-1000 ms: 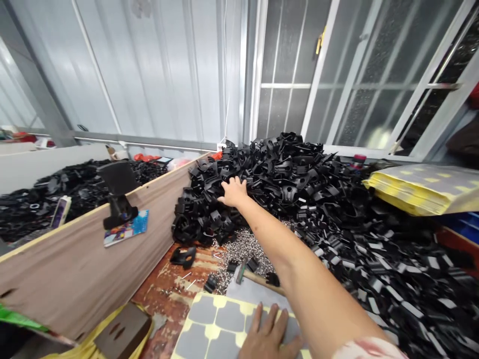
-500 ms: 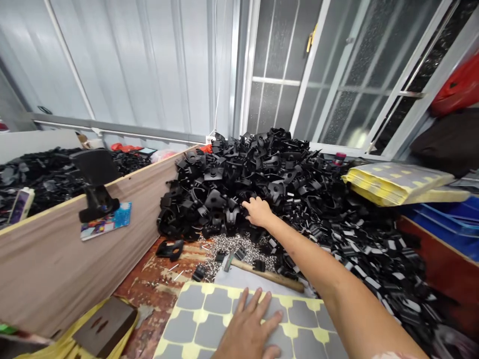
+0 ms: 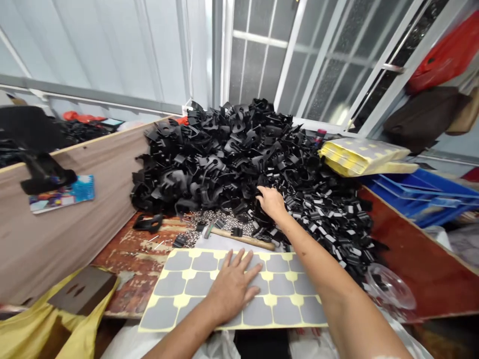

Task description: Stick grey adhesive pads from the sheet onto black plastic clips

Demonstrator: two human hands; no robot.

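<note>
In the head view, the left hand point(image 3: 231, 286) lies flat, with its grip wide and the fingers spread, on a grey and yellow sheet point(image 3: 159, 314) at the near side of the desk point(image 3: 129, 294). The right hand point(image 3: 272, 203) is stretched forward, to where the heap of black plastic parts point(image 3: 232, 144) meets the small black pieces point(image 3: 329, 219) with white strips. Its fingers are a little bent; I cannot tell if its grip is holding some piece.

Between the sheet and the heap there is a hammer point(image 3: 245, 239) with a wooden handle, its head toward the left. Many small metal pins point(image 3: 202, 219) are scattered just behind it. One black part point(image 3: 148, 223) lies apart, left of the pins.

On the left, a black stand point(image 3: 48, 174) is over a colourful booklet point(image 3: 83, 188), and a brown block point(image 3: 84, 289) rests on yellow cloth point(image 3: 84, 329). On the right are a clear bowl point(image 3: 394, 286), a blue crate point(image 3: 426, 192) and a yellow and grey stack point(image 3: 364, 152).
</note>
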